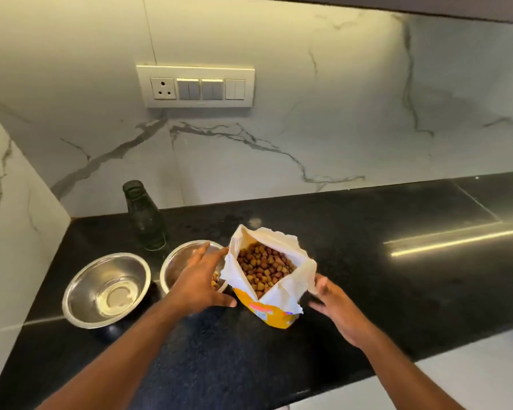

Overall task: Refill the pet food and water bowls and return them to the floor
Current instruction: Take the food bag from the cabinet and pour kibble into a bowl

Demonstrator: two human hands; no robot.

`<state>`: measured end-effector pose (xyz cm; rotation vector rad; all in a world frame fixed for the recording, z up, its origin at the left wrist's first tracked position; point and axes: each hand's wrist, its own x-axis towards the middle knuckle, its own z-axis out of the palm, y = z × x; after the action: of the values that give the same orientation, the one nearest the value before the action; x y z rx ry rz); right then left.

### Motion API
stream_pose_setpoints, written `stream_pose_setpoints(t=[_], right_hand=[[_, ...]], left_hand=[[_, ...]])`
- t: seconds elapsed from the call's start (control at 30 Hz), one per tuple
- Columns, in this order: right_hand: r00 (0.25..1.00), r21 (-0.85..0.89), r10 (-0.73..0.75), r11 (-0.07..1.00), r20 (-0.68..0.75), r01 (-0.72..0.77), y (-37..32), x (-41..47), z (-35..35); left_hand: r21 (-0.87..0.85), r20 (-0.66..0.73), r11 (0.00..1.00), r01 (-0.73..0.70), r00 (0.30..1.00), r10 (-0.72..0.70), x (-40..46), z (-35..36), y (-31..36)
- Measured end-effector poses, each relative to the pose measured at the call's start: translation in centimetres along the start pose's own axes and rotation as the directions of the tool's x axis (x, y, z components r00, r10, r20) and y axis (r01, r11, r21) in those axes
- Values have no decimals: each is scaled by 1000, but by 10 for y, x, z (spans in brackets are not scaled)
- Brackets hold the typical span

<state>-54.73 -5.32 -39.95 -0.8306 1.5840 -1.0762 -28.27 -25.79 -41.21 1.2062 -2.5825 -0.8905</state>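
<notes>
Two steel bowls stand on the black counter. The left bowl (107, 288) holds clear water. The right bowl (178, 261) holds a little brown kibble and is partly hidden under my left hand (199, 279), which is spread above it, fingertips touching the left flap of the food bag. The open yellow and white food bag (267, 276) stands upright, full of brown kibble. My right hand (335, 309) pinches the bag's right flap. A dark glass bottle (145, 217) without a cap stands behind the bowls.
The black counter (367, 261) runs to the right, with its front edge close to me. A marble wall rises behind and at the left, carrying a switch panel (196, 85). A white surface (471, 377) lies below the counter's right front.
</notes>
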Motion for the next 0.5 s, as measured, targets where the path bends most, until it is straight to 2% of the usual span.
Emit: stream_pose_setpoints(t=[0.1,0.27,0.33,0.5], right_hand=[[998,-46,-51,998,48,53,22,-15,17],[986,-230,-160,962,-38,147,36,-4,47],[977,-230,-188,960,-101,161,34,6,56],[956,-206,-215,963,-202,173,33,26,64]], left_hand=[[14,67,1000,-28,997,27,6,5,2],[-29,87,993,-111,990,114,17,3,11],[-25,84,991,-130,988,131,21,3,13],[24,81,997,-74,994,72,29,11,15]])
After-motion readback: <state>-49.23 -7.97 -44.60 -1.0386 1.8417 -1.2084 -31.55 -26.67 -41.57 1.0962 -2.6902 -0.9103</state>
